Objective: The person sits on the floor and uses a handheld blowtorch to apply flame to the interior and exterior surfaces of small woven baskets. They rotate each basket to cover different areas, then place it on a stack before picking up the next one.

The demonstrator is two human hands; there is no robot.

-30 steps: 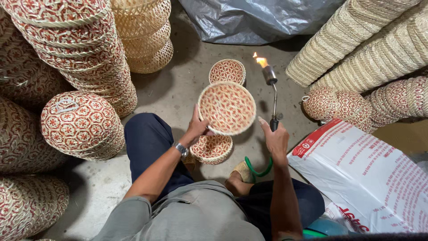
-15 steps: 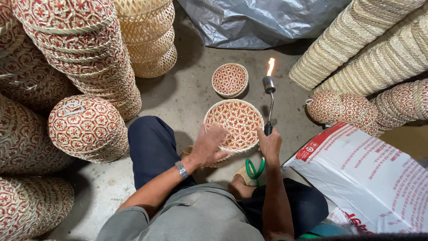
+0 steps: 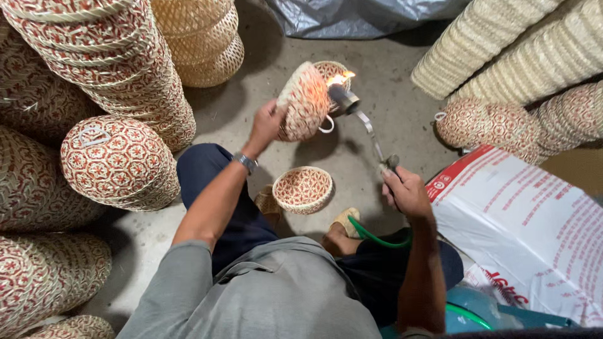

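My left hand [image 3: 266, 124] grips a round woven basket [image 3: 304, 102] with a red and cream pattern, tipped on its side with its back toward me. My right hand [image 3: 406, 191] holds a gas torch [image 3: 367, 129] by its handle. The torch's lit flame [image 3: 340, 78] touches the basket's upper right rim. A green hose [image 3: 375, 236] runs from the torch down past my knee. A second patterned basket [image 3: 303, 189] sits open side up on the floor between my legs. Another small basket [image 3: 335, 68] lies on the floor behind the held one, mostly hidden.
Tall stacks of red-patterned baskets [image 3: 119, 160] crowd the left side. Plain pale basket stacks [image 3: 207, 44] stand at the back, and more [image 3: 502, 50] lean at the right. A white printed sack [image 3: 534, 232] lies at the right, a grey plastic sheet [image 3: 358, 16] at the top.
My left hand has lifted the basket off the floor and turned it on its side. The torch has tilted over so its flame meets the rim. Another basket now shows on the floor below.
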